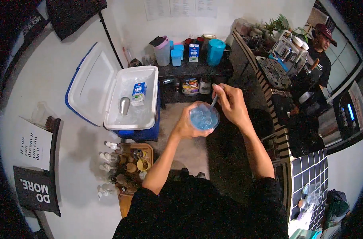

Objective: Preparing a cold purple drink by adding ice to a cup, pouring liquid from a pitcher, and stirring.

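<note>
My left hand (pixel 186 124) is wrapped round a clear cup (pixel 204 116) of blue drink with ice in it. Between the thumb and fingers of my right hand (pixel 230 104) is a thin silver handle (pixel 214 100), like a spoon's. It slants down to the cup's rim, and its lower end cannot be made out. Left of my hands stands a white and blue cooler (pixel 154 104) with its lid raised. On the ice inside lie a blue and white milk carton (pixel 139 94) and a metal scoop (pixel 125 105).
A black shelf (pixel 213 72) ahead bears a turquoise pitcher (pixel 215 52), blue cups and another milk carton (pixel 193 53). Pump bottles (pixel 109 156) and a wooden tray (pixel 150 153) are at lower left. Along the right runs a counter with equipment, and a person (pixel 324 59) stands behind it.
</note>
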A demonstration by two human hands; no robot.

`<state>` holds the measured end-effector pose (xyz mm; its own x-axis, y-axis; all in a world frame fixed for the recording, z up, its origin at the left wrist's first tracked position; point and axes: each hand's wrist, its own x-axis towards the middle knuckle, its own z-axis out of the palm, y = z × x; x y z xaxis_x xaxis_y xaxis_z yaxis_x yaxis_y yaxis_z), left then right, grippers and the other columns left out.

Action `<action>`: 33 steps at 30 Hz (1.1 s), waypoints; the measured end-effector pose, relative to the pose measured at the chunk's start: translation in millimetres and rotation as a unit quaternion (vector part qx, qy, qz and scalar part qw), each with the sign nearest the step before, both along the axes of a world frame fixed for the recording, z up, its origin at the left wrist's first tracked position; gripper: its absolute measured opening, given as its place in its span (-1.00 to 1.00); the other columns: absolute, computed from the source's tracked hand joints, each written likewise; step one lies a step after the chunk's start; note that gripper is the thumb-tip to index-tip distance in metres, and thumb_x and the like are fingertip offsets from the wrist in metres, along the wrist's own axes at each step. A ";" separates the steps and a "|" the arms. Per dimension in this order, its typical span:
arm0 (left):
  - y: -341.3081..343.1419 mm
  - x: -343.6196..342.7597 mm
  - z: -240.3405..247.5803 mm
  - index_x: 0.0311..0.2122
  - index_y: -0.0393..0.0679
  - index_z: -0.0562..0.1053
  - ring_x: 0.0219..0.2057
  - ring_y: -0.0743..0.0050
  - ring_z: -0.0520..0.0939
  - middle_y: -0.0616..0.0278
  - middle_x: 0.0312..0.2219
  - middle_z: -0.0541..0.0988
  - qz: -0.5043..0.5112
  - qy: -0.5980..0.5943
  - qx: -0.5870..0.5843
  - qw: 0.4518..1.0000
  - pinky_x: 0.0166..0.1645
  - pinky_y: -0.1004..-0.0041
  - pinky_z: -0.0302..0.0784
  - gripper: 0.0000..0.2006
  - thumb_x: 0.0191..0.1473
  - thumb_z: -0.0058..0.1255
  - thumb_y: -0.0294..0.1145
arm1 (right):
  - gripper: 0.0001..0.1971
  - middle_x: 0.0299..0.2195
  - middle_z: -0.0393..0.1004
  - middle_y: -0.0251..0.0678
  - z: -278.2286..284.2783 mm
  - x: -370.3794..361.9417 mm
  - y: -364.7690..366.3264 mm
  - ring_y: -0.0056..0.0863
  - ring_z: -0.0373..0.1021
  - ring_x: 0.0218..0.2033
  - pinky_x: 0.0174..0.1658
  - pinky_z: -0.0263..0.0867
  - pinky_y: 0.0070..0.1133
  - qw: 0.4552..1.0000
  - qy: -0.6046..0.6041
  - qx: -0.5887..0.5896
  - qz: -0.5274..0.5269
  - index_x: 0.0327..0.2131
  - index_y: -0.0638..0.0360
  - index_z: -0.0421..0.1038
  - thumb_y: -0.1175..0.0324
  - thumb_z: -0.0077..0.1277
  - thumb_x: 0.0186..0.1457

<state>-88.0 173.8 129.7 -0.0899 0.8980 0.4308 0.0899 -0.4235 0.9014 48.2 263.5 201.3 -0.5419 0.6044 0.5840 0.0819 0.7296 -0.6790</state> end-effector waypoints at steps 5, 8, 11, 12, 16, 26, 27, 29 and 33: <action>1.7 -14.1 -6.7 -0.18 -0.19 0.42 -0.24 0.51 0.52 0.28 -0.29 0.51 0.007 0.032 -0.032 0.999 -0.04 0.44 0.40 -0.36 -0.51 0.39 -0.27 | -0.63 -0.75 0.15 -0.26 1.2 -9.7 -8.8 -0.67 0.08 -0.69 -0.62 0.02 -0.58 0.998 -0.061 -0.015 -0.009 -0.59 0.34 0.33 0.32 -0.16 0.24; -1.2 -17.1 -4.9 -0.18 -0.18 0.42 -0.24 0.50 0.52 0.27 -0.30 0.51 0.012 0.046 -0.031 0.998 -0.04 0.44 0.40 -0.36 -0.51 0.39 -0.26 | -0.62 -0.75 0.16 -0.30 -4.1 -15.8 -3.0 -0.67 0.07 -0.69 -0.62 0.02 -0.58 0.999 -0.023 -0.009 -0.020 -0.59 0.34 0.34 0.30 -0.15 0.25; -0.2 -19.5 -7.0 -0.17 -0.18 0.42 -0.24 0.51 0.52 0.27 -0.30 0.52 0.019 0.044 -0.020 0.999 -0.04 0.44 0.40 -0.35 -0.51 0.40 -0.28 | -0.63 -0.75 0.19 -0.32 1.0 -15.8 -1.1 -0.68 0.08 -0.68 -0.61 0.03 -0.58 1.000 -0.007 -0.020 -0.018 -0.58 0.34 0.34 0.31 -0.15 0.24; 0.5 -20.0 -6.9 -0.16 -0.18 0.42 -0.24 0.52 0.52 0.27 -0.30 0.52 0.022 0.043 -0.016 0.999 -0.05 0.45 0.40 -0.35 -0.51 0.40 -0.28 | -0.64 -0.75 0.19 -0.32 -4.9 -16.4 3.1 -0.69 0.08 -0.67 -0.61 0.03 -0.58 1.000 -0.003 0.001 0.002 -0.58 0.35 0.34 0.31 -0.15 0.24; 0.5 -24.6 -3.3 -0.15 -0.19 0.42 -0.24 0.53 0.53 0.27 -0.30 0.53 0.030 0.054 -0.016 0.998 -0.04 0.46 0.41 -0.34 -0.50 0.41 -0.30 | -0.66 -0.75 0.19 -0.36 -8.6 -19.0 -2.1 -0.71 0.07 -0.68 -0.62 0.01 -0.59 0.999 -0.032 -0.014 0.012 -0.56 0.35 0.36 0.33 -0.14 0.24; 9.5 -24.6 -4.0 -0.16 -0.20 0.43 -0.22 0.51 0.54 0.26 -0.28 0.54 0.007 0.052 0.005 0.999 -0.02 0.45 0.41 -0.37 -0.49 0.40 -0.34 | -0.64 -0.75 0.20 -0.36 -6.7 -18.8 6.4 -0.73 0.09 -0.66 -0.61 0.05 -0.60 1.000 0.000 0.008 0.006 -0.58 0.37 0.33 0.33 -0.15 0.24; 8.6 -24.4 -1.4 -0.16 -0.20 0.43 -0.22 0.51 0.54 0.25 -0.28 0.54 0.009 0.042 0.000 0.999 -0.02 0.45 0.41 -0.37 -0.48 0.40 -0.34 | -0.64 -0.74 0.21 -0.36 -9.7 -20.1 6.6 -0.72 0.09 -0.66 -0.60 0.05 -0.60 0.999 -0.014 0.025 0.018 -0.58 0.37 0.33 0.33 -0.15 0.24; 9.3 -22.5 1.9 -0.16 -0.20 0.43 -0.22 0.52 0.54 0.25 -0.28 0.54 -0.005 0.033 -0.011 0.999 -0.02 0.46 0.41 -0.37 -0.48 0.40 -0.34 | -0.65 -0.73 0.22 -0.35 -4.8 -16.4 5.0 -0.71 0.10 -0.66 -0.60 0.06 -0.60 0.999 -0.038 -0.007 -0.002 -0.57 0.38 0.34 0.32 -0.15 0.24; 11.0 -19.9 4.8 -0.15 -0.20 0.42 -0.22 0.52 0.53 0.26 -0.27 0.53 -0.016 0.048 -0.023 0.998 -0.02 0.46 0.40 -0.36 -0.50 0.40 -0.32 | -0.64 -0.75 0.21 -0.31 6.9 -13.4 3.8 -0.70 0.12 -0.66 -0.60 0.07 -0.59 0.999 -0.021 -0.031 -0.038 -0.57 0.37 0.33 0.31 -0.15 0.24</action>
